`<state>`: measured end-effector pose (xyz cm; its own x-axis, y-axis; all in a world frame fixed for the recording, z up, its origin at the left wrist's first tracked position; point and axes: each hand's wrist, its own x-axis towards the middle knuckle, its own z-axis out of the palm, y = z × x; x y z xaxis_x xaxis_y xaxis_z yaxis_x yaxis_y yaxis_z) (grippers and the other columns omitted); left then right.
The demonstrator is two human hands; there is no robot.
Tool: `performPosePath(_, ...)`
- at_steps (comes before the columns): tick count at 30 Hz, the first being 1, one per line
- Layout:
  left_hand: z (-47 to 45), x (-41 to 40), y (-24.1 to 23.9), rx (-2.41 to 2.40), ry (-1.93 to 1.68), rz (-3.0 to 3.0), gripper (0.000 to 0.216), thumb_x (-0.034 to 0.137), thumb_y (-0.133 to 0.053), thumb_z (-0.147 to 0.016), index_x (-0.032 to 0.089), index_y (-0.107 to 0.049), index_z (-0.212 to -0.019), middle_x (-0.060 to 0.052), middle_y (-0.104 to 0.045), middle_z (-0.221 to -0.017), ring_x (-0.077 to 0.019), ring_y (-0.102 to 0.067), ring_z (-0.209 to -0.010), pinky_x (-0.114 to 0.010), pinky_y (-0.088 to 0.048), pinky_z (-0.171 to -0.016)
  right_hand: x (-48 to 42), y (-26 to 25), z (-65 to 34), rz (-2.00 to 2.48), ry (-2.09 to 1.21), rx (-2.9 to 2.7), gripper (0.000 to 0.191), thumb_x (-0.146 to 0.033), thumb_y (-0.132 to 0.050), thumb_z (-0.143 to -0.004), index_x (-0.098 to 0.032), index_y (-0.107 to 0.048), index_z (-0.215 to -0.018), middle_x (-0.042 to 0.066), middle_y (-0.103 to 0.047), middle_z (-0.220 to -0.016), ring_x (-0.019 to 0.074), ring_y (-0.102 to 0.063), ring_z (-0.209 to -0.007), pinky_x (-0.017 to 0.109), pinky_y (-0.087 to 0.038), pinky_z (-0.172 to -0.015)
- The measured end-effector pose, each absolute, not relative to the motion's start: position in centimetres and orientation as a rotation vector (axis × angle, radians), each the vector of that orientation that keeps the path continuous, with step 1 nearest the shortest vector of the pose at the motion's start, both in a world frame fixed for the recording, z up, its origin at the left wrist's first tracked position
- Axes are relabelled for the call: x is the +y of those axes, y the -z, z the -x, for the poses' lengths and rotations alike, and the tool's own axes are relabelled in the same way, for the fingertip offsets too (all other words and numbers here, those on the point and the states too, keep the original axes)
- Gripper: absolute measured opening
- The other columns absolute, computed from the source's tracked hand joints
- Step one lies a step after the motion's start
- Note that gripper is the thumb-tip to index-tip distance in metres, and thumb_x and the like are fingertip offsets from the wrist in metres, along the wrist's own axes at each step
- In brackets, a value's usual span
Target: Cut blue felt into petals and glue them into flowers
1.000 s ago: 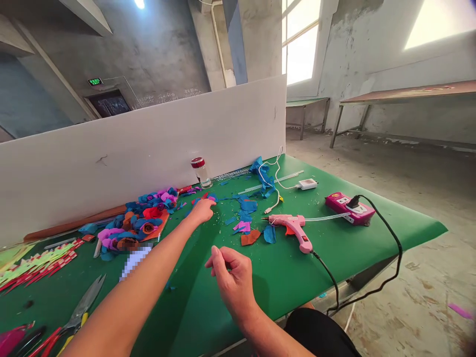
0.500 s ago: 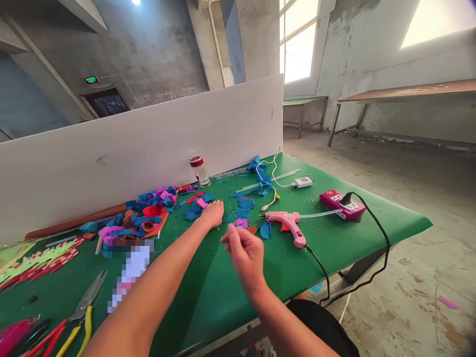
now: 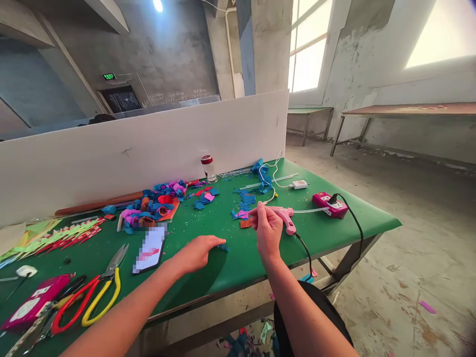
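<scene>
My left hand (image 3: 197, 253) lies flat on the green table (image 3: 230, 270), fingers stretched out, and its fingertips touch a small blue paper scrap (image 3: 223, 247). My right hand (image 3: 267, 229) is raised just in front of the pink glue gun (image 3: 287, 218), hiding the gun's front part. Its thumb and fingers are pinched together, and what they hold, if anything, is too small to see. Blue, pink and orange scraps (image 3: 241, 214) lie just left of that hand.
A pile of paper flowers (image 3: 156, 207) and a phone (image 3: 148, 248) lie to the left. Yellow and red handled scissors (image 3: 100, 292) are near the front edge. A pink power strip (image 3: 330, 204), white charger (image 3: 299, 184) and red-lidded jar (image 3: 208, 167) stand further back, by a white partition (image 3: 148, 148).
My left hand has drawn back from the scraps near the flowers toward the table's near edge. My right hand has moved forward and right to the glue gun. The view has pulled back.
</scene>
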<state>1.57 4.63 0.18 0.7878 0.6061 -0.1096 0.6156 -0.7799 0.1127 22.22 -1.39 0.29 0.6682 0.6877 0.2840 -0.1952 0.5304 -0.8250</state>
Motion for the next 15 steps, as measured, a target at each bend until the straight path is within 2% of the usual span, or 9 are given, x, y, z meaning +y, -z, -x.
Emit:
performPosePath(2, -1.7, 6.3, -0.8, 0.991, -0.081, -2.862, 0.067, -0.001, -0.031, -0.076, 0.022, -0.052, -0.135, 0.000, -0.054, -0.141, -0.0119, -0.046, -0.132, -0.029, -0.034, -0.113, -1.6, -0.5, -22.5, 0.865, -0.551, -0.659, 0.044, -0.051, -0.058, -0.084, -0.015, -0.064, -0.060, -0.002, -0.050, -0.050, 0.0092, -0.044, -0.046, 0.021, -0.032, -0.044)
performPosePath(4, -2.9, 9.2, -0.7, 1.105, -0.154, -2.857, 0.059, 0.007, -0.026, -0.085, 0.018, -0.046, -0.140, -0.003, -0.046, -0.148, -0.0130, -0.037, -0.138, -0.031, -0.028, -0.116, -1.7, -0.6, -22.7, 0.866, -0.545, -0.659, 0.045, -0.052, -0.057, -0.084, -0.015, -0.065, -0.060, -0.002, -0.051, -0.050, 0.0092, -0.044, -0.047, 0.021, -0.032, -0.044)
performPosePath(6, -4.5, 12.2, 0.2, 1.188, -0.167, -2.830, 0.055, 0.023, -0.023, -0.094, 0.011, -0.035, -0.146, -0.009, -0.034, -0.154, -0.0188, -0.027, -0.144, -0.036, -0.024, -0.118, -1.7, -0.7, -22.7, 0.869, -0.559, -0.653, 0.047, -0.054, -0.055, -0.084, -0.014, -0.065, -0.060, -0.002, -0.050, -0.050, 0.0090, -0.043, -0.046, 0.021, -0.031, -0.044)
performPosePath(8, -5.8, 14.3, 1.7, 1.267, -0.152, -2.801, 0.064, 0.043, -0.024, -0.096, 0.009, -0.025, -0.150, -0.014, -0.024, -0.157, -0.0267, -0.019, -0.146, -0.047, -0.021, -0.117, -1.7, -0.8, -22.6, 0.872, -0.577, -0.652, 0.047, -0.055, -0.055, -0.083, -0.014, -0.064, -0.061, -0.002, -0.049, -0.050, 0.0090, -0.042, -0.046, 0.021, -0.031, -0.044)
performPosePath(10, -6.4, 14.9, 3.1, 1.279, -0.113, -2.794, 0.073, 0.056, -0.020, -0.095, 0.010, -0.019, -0.152, -0.015, -0.020, -0.158, -0.0301, -0.015, -0.146, -0.053, -0.016, -0.116, -1.7, -0.9, -22.7, 0.871, -0.585, -0.668, 0.047, -0.055, -0.056, -0.083, -0.014, -0.065, -0.062, -0.002, -0.050, -0.050, 0.0091, -0.043, -0.046, 0.021, -0.031, -0.044)
performPosePath(12, -6.1, 14.1, 4.1, 1.212, -0.066, -2.819, 0.077, 0.061, -0.016, -0.093, 0.013, -0.016, -0.153, -0.013, -0.017, -0.159, -0.0285, -0.011, -0.147, -0.052, -0.010, -0.117, -1.9, -1.1, -23.1, 0.868, -0.578, -0.690, 0.046, -0.055, -0.056, -0.083, -0.014, -0.065, -0.063, -0.002, -0.050, -0.050, 0.0091, -0.043, -0.047, 0.022, -0.031, -0.044)
performPosePath(15, -5.1, 10.9, 4.6, 1.035, 0.007, -2.873, 0.076, 0.064, -0.018, -0.092, 0.019, -0.013, -0.153, -0.007, -0.012, -0.160, -0.0228, -0.007, -0.148, -0.044, -0.005, -0.119, -2.3, -1.4, -23.8, 0.862, -0.568, -0.689, 0.046, -0.055, -0.055, -0.083, -0.015, -0.064, -0.063, -0.003, -0.048, -0.049, 0.0088, -0.041, -0.045, 0.022, -0.030, -0.043)
